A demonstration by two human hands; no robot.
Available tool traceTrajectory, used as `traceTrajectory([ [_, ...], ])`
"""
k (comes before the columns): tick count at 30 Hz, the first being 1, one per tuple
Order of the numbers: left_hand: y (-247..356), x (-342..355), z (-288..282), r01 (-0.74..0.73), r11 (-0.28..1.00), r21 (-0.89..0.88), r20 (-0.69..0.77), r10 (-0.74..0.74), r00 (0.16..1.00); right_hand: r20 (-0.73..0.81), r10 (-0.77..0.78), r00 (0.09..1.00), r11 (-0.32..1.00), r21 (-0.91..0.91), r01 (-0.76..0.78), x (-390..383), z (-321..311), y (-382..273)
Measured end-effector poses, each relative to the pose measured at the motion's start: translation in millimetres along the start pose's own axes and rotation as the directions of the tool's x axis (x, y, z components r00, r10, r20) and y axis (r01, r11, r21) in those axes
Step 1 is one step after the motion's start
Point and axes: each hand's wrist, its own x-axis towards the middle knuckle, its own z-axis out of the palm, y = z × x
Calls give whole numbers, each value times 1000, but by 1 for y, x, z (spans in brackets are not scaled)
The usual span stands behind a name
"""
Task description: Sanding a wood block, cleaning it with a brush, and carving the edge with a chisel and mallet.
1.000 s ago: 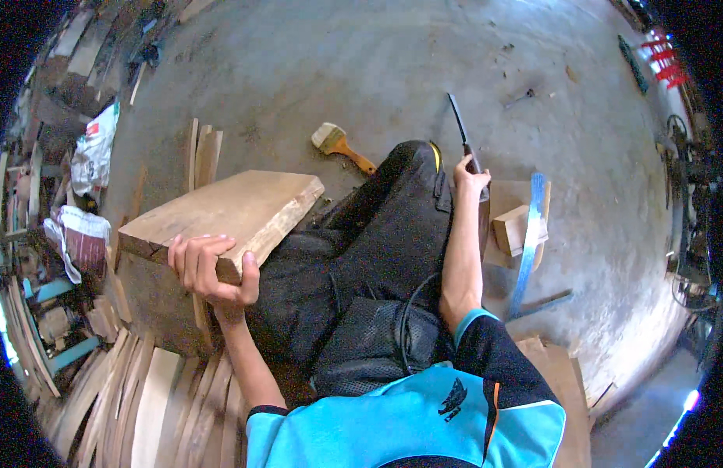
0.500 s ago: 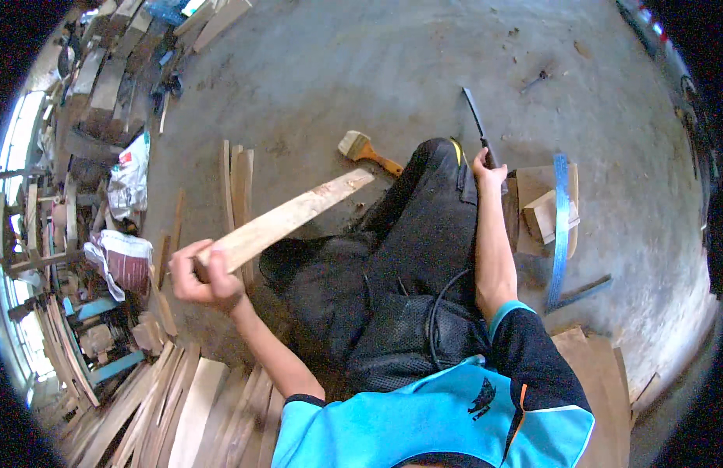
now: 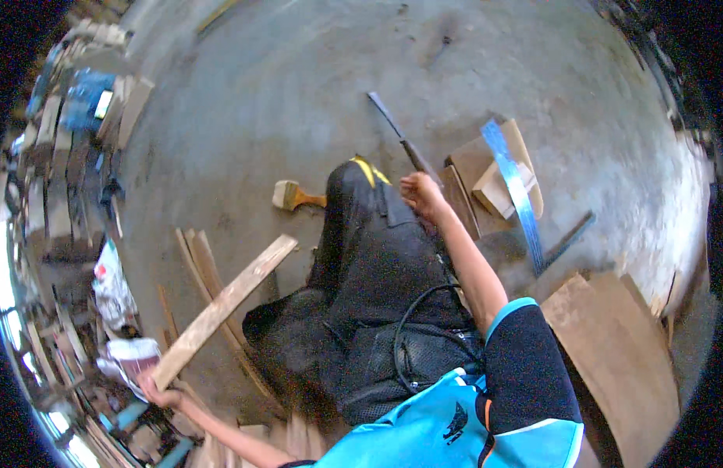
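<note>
Far out at the lower left, my left hand (image 3: pixel 157 390) is closed round the near end of a pale wooden slat (image 3: pixel 229 308). The slat slants up to the right, toward my dark-trousered knee. Beyond that knee a narrow-bladed tool with a dark handle (image 3: pixel 418 156) lies on the floor; its exact kind is not clear. My right hand (image 3: pixel 424 195) is just beside the handle's near end, fingers curled in and slightly blurred, with nothing seen in them. A wide paintbrush (image 3: pixel 299 195) rests on the floor left of the knee.
On the right, a wooden block (image 3: pixel 494 191) sits on a brown board (image 3: pixel 525 140), with a blue strap (image 3: pixel 513 187) across them. Brown sheets (image 3: pixel 619 351) lie at the lower right. Long wooden strips (image 3: pixel 209 269) lie under the slat. Stacked timber and sacks (image 3: pixel 115 288) line the left.
My left hand has carried the slat outward, down and to the left. My right hand has let go of the tool's handle and drawn back slightly. The whole view has swung to the right.
</note>
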Motion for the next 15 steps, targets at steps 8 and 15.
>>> traceTrajectory([
  [8, 47, -18, 31, 57, 995, 80, -27, -55, 998, 37, -696, 717, 484, -713, 506, -45, -14, -2],
  [15, 39, -15, 31, -22, 998, 58, -81, 26, 996, 786, -393, 477, -689, -595, 413, -45, -89, 42],
])
